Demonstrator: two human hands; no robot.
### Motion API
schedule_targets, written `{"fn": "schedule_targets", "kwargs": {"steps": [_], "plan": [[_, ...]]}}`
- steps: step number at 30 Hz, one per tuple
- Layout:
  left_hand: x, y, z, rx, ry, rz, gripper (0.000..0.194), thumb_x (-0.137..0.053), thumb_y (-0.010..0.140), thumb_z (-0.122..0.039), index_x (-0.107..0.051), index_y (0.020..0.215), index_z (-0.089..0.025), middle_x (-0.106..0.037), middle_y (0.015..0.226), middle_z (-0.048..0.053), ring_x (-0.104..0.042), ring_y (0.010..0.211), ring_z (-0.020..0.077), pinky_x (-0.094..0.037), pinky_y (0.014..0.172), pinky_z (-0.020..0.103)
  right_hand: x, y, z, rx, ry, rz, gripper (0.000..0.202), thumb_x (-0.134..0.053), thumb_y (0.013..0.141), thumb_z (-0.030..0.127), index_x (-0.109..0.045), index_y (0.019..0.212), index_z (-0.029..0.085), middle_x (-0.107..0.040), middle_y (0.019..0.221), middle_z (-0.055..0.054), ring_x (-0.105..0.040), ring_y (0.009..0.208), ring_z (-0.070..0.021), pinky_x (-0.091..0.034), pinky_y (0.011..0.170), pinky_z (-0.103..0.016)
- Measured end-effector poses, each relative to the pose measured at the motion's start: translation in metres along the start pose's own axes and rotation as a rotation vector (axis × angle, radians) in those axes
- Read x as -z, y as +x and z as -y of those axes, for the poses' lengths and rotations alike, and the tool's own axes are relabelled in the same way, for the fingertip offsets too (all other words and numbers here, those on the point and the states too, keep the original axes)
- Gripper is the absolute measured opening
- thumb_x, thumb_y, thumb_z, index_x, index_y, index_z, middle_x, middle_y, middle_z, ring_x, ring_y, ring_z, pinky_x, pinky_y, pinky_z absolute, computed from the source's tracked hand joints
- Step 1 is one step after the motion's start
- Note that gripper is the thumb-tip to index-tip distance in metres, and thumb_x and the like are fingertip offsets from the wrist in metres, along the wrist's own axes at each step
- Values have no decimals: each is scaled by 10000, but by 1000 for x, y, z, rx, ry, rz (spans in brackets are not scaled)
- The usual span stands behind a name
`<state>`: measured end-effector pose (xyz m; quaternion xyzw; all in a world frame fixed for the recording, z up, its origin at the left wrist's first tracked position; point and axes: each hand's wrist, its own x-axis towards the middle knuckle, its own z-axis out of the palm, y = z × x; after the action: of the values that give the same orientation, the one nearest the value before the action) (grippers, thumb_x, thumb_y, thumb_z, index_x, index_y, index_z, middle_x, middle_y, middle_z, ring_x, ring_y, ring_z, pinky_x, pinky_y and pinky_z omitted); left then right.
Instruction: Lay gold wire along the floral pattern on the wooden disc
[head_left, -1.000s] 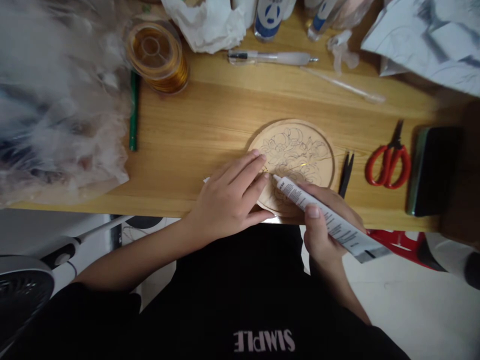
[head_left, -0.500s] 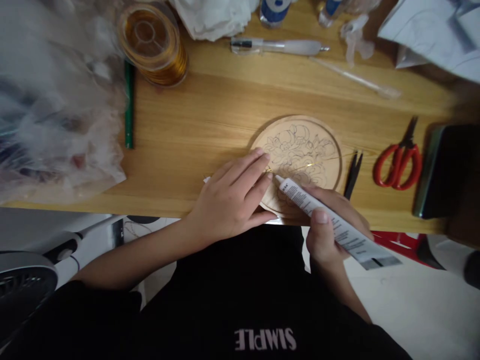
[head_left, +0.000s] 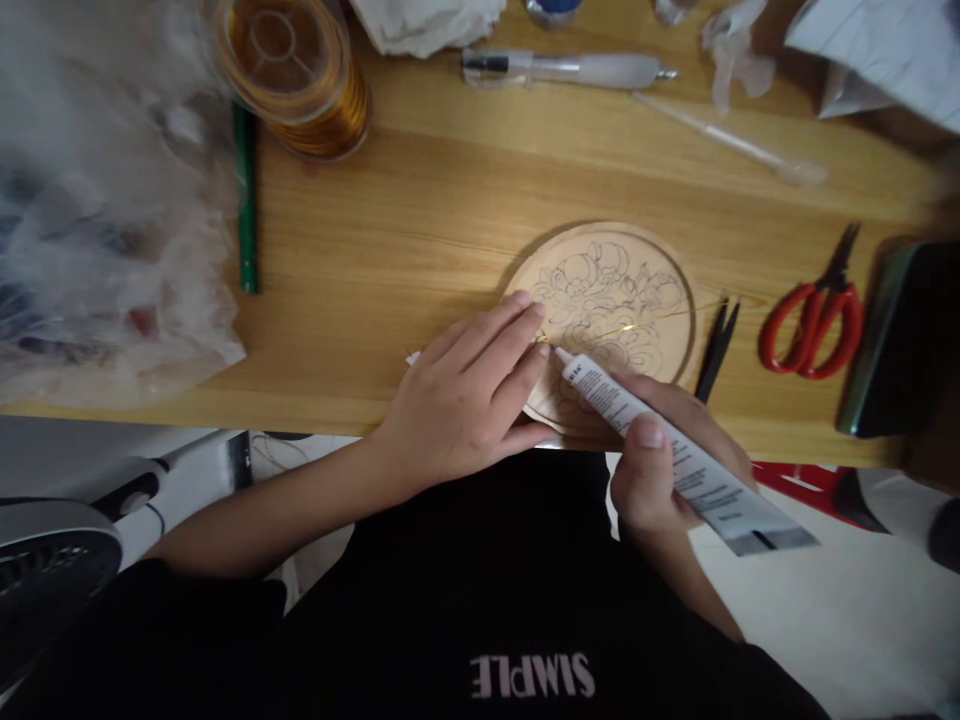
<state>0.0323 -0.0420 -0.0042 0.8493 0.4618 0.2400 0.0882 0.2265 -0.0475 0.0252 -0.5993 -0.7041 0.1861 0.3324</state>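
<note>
My right hand (head_left: 649, 470) is wrapped round a white glue tube (head_left: 660, 430) with printed text, tilted so its narrow nozzle points up and left. The nozzle tip is at the round wooden plate (head_left: 600, 235), which carries a pencil-like drawing of flowers and curls. My left hand (head_left: 469, 390) lies flat over the plate's left side, fingers stretched out, fingertips beside the nozzle. A thin gold wire (head_left: 628, 327) runs across the plate from near those fingertips and out to the right. Whether my left fingertips pin the wire is hard to tell.
Right of the plate lie black tweezers (head_left: 718, 350), red-handled pliers (head_left: 814, 325) and a dark phone-like slab (head_left: 896, 340). A spool of gold wire (head_left: 300, 90), a green stick (head_left: 247, 200) and plastic bags (head_left: 112, 230) are at left. A pen (head_left: 570, 68) and dropper (head_left: 735, 135) lie behind.
The view has shifted slightly, so the objects on the table sit a little differently in the picture. Both hands and the tube keep nearly the same place over the plate.
</note>
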Motion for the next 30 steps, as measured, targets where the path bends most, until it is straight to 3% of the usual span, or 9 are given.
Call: {"fn": "schedule_targets", "kwargs": {"steps": [3,8,15,18,23,27,30], "plan": [[0,0,1,1,-11,7,493,-636,934,-507,-630,1144,-60,-613,1349,236,-556,1332,338,-534,1061,459,-2,-5,-11,56,7,-8,220,-584,912,291,-752,1050,261,-726,896,-35,-692,775,-191,-611,682,-341],[0,0,2,-19,-5,-25,510,-666,917,-490,-631,1129,-28,-629,1311,253,-584,1292,365,-547,1046,459,-6,-14,-26,47,52,-53,276,-552,936,305,-737,1141,285,-727,960,-49,-685,825,-205,-604,749,-384],[-1,-2,1,32,-59,36,445,-634,945,-462,-608,1203,-101,-582,1403,200,-512,1377,330,-507,1098,478,-2,-2,-18,108,114,20,204,-607,905,301,-739,1057,274,-717,893,-24,-672,797,-174,-594,711,-314],[-1,-2,1,22,-40,20,451,-647,938,-456,-610,1186,-82,-596,1378,215,-534,1354,338,-518,1086,471,-2,-3,-14,37,71,20,189,-614,898,284,-744,1033,262,-729,922,-25,-690,811,-186,-604,738,-345],[0,-1,1,14,-38,19,447,-643,941,-452,-602,1194,-85,-598,1375,216,-533,1356,337,-526,1076,474,-8,-7,-20,61,70,-119,234,-533,948,334,-734,1012,233,-738,913,-34,-709,803,-196,-606,690,-351],[-1,-1,1,14,-17,11,439,-634,946,-462,-610,1187,-96,-606,1368,204,-547,1344,330,-532,1070,463,-7,-2,-23,166,130,25,258,-560,916,258,-698,1132,279,-755,913,-7,-712,782,-179,-603,670,-318],[-1,-1,1,20,-26,27,432,-616,958,-456,-599,1222,-115,-589,1396,189,-526,1366,325,-518,1085,478,-5,0,-21,145,170,88,291,-547,924,254,-681,1173,317,-754,943,5,-720,833,-175,-611,717,-316]]}}
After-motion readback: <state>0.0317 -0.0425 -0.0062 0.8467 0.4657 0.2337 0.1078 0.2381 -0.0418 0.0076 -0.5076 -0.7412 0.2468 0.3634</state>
